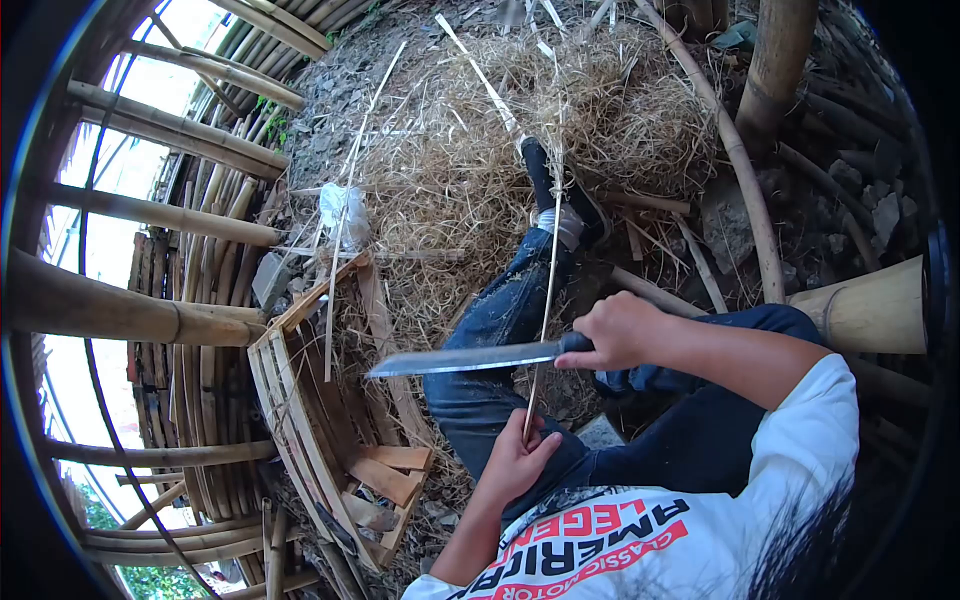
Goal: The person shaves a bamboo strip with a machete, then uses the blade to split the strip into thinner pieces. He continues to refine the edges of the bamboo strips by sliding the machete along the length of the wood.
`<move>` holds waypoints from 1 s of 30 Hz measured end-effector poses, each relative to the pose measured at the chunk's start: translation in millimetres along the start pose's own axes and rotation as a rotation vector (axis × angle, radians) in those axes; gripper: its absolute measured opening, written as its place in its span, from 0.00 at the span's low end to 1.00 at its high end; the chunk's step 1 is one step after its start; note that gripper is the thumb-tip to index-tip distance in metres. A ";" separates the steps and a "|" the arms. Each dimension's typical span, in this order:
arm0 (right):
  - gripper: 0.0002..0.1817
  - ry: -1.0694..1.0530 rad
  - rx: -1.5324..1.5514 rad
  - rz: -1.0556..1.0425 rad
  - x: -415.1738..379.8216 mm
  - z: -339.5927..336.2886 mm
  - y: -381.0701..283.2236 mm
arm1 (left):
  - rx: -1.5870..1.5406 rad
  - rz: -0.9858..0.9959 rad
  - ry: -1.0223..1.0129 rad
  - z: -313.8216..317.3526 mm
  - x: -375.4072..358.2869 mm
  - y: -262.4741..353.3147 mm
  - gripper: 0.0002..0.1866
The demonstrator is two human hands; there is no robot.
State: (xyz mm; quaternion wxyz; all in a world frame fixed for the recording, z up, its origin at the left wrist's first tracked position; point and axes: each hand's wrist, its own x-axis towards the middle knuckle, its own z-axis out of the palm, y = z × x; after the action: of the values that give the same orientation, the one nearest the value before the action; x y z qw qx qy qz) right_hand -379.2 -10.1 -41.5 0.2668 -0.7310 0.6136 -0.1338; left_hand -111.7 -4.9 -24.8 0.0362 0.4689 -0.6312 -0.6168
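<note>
My right hand (620, 335) is closed round the dark handle of a machete (470, 357). The long blade points left and crosses over a thin bamboo strip (552, 260). Low in the view, my left hand (520, 460) grips the near end of that strip, thumb and fingers pressed together, just in front of the shirt. From there the strip runs up and away, past my bent leg in blue jeans (490, 320) and over the foot towards the straw. The machete lies close above the strip in this view, a short way beyond my left hand.
Fine bamboo shavings (620, 110) cover the ground ahead, with loose strips among them. A broken wooden crate (285, 400) stands at the left near a white plastic bag (345, 215). Bamboo poles (130, 305) form a railing at far left; a thick bamboo post (775, 70) rises at upper right.
</note>
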 end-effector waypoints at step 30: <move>0.40 0.242 -0.179 0.415 17.9 -19.4 104.0 | 0.138 0.041 -0.011 -2.1 -23.7 15.3 0.21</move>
State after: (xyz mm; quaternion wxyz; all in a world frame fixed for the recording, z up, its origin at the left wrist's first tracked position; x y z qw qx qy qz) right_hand -471.5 -42.7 -85.6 0.1474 -0.5890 0.7873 -0.1076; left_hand -105.5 5.5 0.8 0.0130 0.4539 -0.6820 -0.5734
